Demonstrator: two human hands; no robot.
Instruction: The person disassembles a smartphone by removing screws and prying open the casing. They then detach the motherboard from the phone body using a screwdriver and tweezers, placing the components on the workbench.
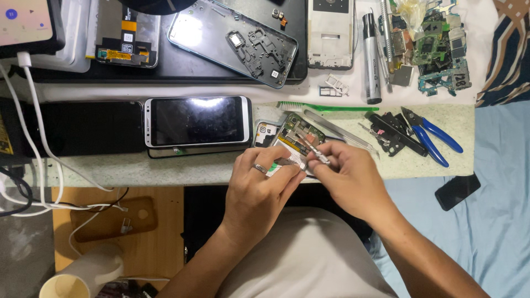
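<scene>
Working: 2 bare hands meet over an opened smartphone (291, 140) at the front edge of the speckled desk mat (165, 171).
Far left: white charging cable (34, 118) runs down from a lit device (25, 22) at the top corner; a paper cup (66, 284) stands low on the wooden surface.
Left of hands: intact smartphone (197, 121) with a dark screen and white bezel lies flat, stacked on another dark device.
Left hand (259, 193): forearm rises from the bottom edge, palm down, 1 ring on a finger; fingers curled closed, pinching the lower edge of the opened smartphone to steady it.
Opened smartphone: back off, green circuit board and metal shields exposed, lying flat just right of the intact phone, partly hidden under both hands.
Tweezers (312, 148): slim metal, tips angled up-left onto the phone's board.
Right hand (350, 179): forearm enters from the lower right, wrist bent inward; thumb and forefinger closed tight on the tweezers, other fingers tucked.
Behind hands: green toothbrush (326, 107) lies across the mat; a second pair of tweezers (339, 130) beside it.
Right: blue-handled cutters (430, 137) rest near the mat's edge; grey marker pen (371, 58) and loose circuit boards (439, 49) lie above.
</scene>
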